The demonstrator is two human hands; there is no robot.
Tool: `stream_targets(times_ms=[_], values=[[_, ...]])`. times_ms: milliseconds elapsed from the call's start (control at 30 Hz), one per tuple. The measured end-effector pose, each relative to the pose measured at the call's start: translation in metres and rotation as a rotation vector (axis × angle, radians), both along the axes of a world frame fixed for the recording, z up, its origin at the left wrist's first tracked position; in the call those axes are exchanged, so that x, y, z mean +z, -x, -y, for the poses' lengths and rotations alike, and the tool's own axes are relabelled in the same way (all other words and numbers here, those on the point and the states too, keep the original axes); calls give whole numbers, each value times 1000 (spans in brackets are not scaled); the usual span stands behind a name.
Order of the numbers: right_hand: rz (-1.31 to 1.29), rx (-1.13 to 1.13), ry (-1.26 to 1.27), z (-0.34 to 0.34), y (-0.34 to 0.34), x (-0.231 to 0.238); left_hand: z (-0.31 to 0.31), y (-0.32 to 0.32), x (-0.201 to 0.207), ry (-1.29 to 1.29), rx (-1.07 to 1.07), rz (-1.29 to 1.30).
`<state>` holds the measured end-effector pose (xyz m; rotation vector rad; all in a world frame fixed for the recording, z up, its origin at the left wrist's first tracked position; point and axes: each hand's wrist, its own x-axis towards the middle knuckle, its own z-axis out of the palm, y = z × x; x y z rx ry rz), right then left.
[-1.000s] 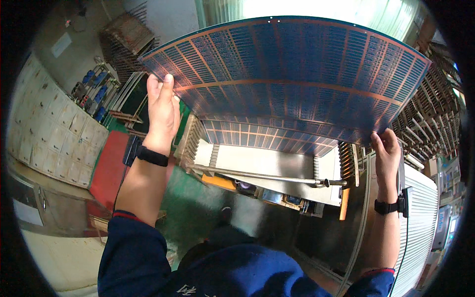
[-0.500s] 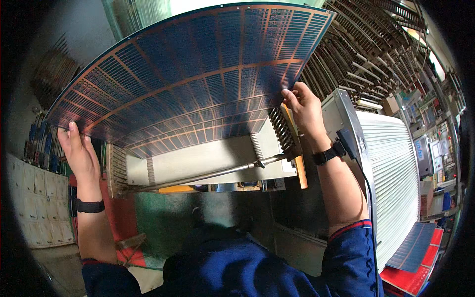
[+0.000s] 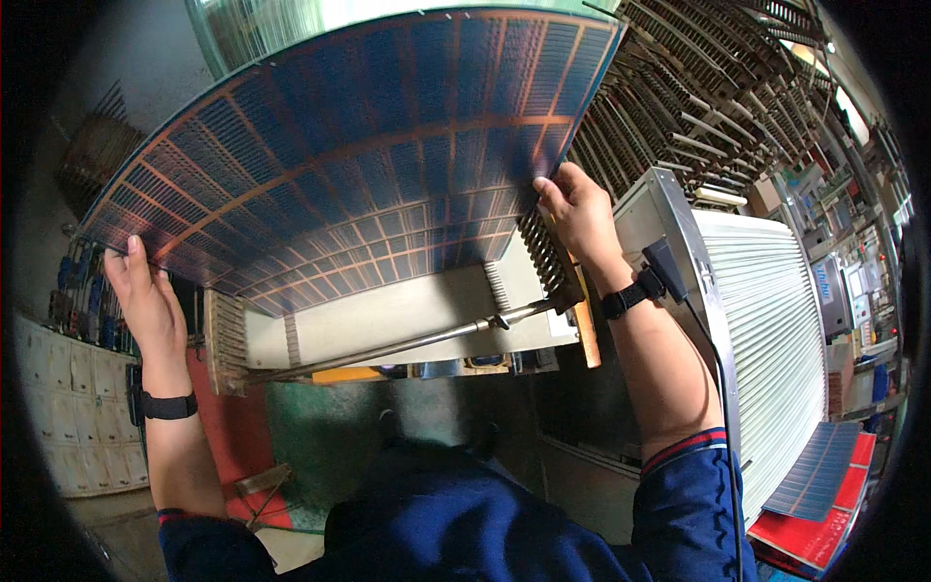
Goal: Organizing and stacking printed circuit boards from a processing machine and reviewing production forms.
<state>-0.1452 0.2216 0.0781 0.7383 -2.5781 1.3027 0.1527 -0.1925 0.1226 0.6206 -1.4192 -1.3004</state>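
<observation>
A large dark blue circuit board panel (image 3: 388,136) with copper-coloured grid lines spans the space in front of me, tilted. My left hand (image 3: 145,291) grips its near left corner, thumb on the upper face and the other fingers mostly hidden by the edge. At the right edge my right hand (image 3: 579,218) pinches the panel between thumb and bent fingers. The panel's near part hangs over a pale slotted rack (image 3: 227,339), which has comb-like sides, coil-like strips and a metal rod (image 3: 407,346) across its front. Whether the panel's lower edge touches the rack is hidden.
On the right stands a metal-framed unit (image 3: 679,242) with many white ridged slats (image 3: 756,330). A smaller blue panel (image 3: 815,470) lies on a red board (image 3: 795,533) beside it. Many slotted racks (image 3: 669,107) crowd the back right. Pale lockers (image 3: 73,407) stand at left.
The panel has shifted a little to the left, both hands moving with it and keeping their hold. The view has also moved slightly.
</observation>
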Motion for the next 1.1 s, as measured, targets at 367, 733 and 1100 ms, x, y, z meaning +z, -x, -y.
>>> stream_targets(times_ms=[367,733,1100], values=[[303,178,533,-47,-9,39,-32,-4,39,101,-179,-148],[701,863,1319,-18,-88,103,-121,17,28,-427,-815,-601],[-287,791,777,-94,-109,242,-110,-18,95,535,-365,-318]])
